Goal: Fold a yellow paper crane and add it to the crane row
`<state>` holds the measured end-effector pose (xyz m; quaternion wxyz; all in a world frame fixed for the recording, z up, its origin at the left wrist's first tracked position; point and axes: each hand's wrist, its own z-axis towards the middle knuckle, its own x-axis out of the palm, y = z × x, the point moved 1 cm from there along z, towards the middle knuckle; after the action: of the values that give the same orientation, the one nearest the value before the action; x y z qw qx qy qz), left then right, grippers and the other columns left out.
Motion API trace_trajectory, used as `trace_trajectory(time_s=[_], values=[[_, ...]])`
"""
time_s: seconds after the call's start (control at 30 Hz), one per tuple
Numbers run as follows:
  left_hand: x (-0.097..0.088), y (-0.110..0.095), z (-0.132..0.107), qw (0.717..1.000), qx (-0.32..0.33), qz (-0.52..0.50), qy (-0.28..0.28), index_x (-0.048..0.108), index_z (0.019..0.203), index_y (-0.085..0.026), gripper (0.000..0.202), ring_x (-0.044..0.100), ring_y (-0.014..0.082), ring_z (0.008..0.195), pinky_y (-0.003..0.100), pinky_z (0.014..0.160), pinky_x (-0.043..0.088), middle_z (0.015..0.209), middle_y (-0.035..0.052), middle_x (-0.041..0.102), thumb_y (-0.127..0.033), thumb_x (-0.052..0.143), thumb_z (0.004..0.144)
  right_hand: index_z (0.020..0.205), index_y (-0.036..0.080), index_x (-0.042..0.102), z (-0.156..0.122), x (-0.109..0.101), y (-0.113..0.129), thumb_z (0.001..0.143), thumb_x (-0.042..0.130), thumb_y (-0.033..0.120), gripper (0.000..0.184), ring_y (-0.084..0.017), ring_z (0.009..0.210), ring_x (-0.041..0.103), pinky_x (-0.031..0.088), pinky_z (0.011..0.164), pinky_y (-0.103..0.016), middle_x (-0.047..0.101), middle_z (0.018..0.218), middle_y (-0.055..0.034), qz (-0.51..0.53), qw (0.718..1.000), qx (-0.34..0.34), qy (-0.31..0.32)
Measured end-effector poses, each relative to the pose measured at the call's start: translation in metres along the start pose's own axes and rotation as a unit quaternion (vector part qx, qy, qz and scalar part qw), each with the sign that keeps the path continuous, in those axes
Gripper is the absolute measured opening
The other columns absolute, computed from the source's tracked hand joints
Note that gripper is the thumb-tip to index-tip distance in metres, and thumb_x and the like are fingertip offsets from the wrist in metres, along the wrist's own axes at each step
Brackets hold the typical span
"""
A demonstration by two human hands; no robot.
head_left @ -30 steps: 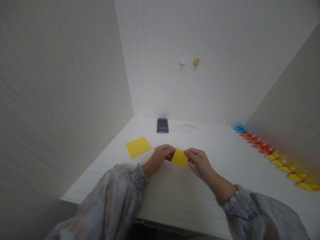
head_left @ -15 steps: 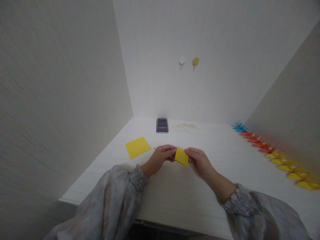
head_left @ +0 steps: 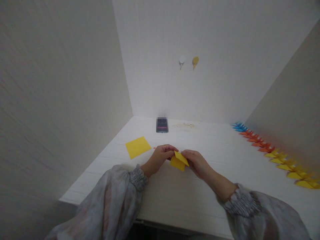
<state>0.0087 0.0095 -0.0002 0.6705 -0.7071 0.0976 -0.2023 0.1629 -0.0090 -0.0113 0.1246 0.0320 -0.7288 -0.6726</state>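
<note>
A small folded yellow paper (head_left: 178,161) is held just above the white desk (head_left: 175,190), pinched between both hands. My left hand (head_left: 161,156), with a ring on one finger, grips its left side with closed fingers. My right hand (head_left: 196,161) pinches the right side and bends one flap over the rest. A flat yellow paper square (head_left: 138,147) lies on the desk to the left of my left hand.
A dark phone (head_left: 162,125) lies at the back of the desk. A row of folded paper figures, blue, orange (head_left: 257,141) and yellow (head_left: 292,167), runs along the right wall. Two small hooks (head_left: 188,62) are on the back wall.
The folded paper was a flat square held between the hands; now my right hand has come closer to the left and one flap is bent over.
</note>
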Motion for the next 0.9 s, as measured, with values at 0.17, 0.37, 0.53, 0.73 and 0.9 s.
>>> trace_trajectory(time_s=[0.17,0.37,0.53,0.73,0.9], values=[[-0.002,0.005,0.003,0.997,-0.036,0.053,-0.04,0.061,0.076,-0.012,0.017,0.052,0.0088,0.055,0.023,0.056,0.04,0.064,0.0012,0.059,-0.019,0.053,0.062,0.091,0.02,0.054,-0.004,0.004,0.006,0.078,0.042,0.041,0.027,-0.015,0.076,0.053,0.042,0.069,-0.029,0.056,0.082,-0.0032,-0.144,0.979,-0.14,-0.018],[-0.004,0.009,0.005,0.99,-0.03,0.127,-0.046,0.062,0.073,-0.011,0.019,0.047,0.0082,0.05,0.021,0.05,0.035,0.059,0.0004,0.058,-0.025,0.055,0.062,0.09,0.02,0.054,-0.005,0.004,0.005,0.072,0.054,0.027,0.019,-0.016,0.079,0.053,0.043,0.071,-0.03,0.056,0.086,-0.0044,-0.338,0.912,-0.232,-0.017],[-0.003,0.01,0.006,0.989,-0.031,0.139,-0.047,0.063,0.071,-0.011,0.022,0.051,0.011,0.056,0.023,0.055,0.037,0.063,0.0021,0.06,-0.03,0.056,0.064,0.08,0.018,0.06,-0.005,0.001,0.009,0.078,0.045,0.023,0.015,-0.016,0.07,0.055,0.043,0.063,-0.027,0.06,0.075,-0.004,-0.376,0.9,-0.21,-0.069],[-0.005,0.014,0.007,0.992,-0.036,0.12,-0.025,0.062,0.07,-0.011,0.023,0.05,0.0109,0.056,0.023,0.054,0.036,0.062,0.0023,0.059,-0.031,0.055,0.064,0.078,0.017,0.061,-0.004,-0.002,0.004,0.076,0.048,0.028,0.017,-0.016,0.068,0.056,0.044,0.06,-0.026,0.061,0.072,-0.0032,-0.305,0.931,-0.184,-0.075],[-0.005,0.012,0.006,0.992,-0.05,0.111,-0.012,0.062,0.071,-0.01,0.024,0.05,0.011,0.056,0.023,0.054,0.036,0.063,0.0026,0.059,-0.032,0.055,0.065,0.076,0.017,0.061,-0.003,-0.004,0.003,0.075,0.049,0.032,0.019,-0.016,0.066,0.056,0.044,0.06,-0.026,0.061,0.071,-0.0031,-0.264,0.947,-0.164,-0.074]])
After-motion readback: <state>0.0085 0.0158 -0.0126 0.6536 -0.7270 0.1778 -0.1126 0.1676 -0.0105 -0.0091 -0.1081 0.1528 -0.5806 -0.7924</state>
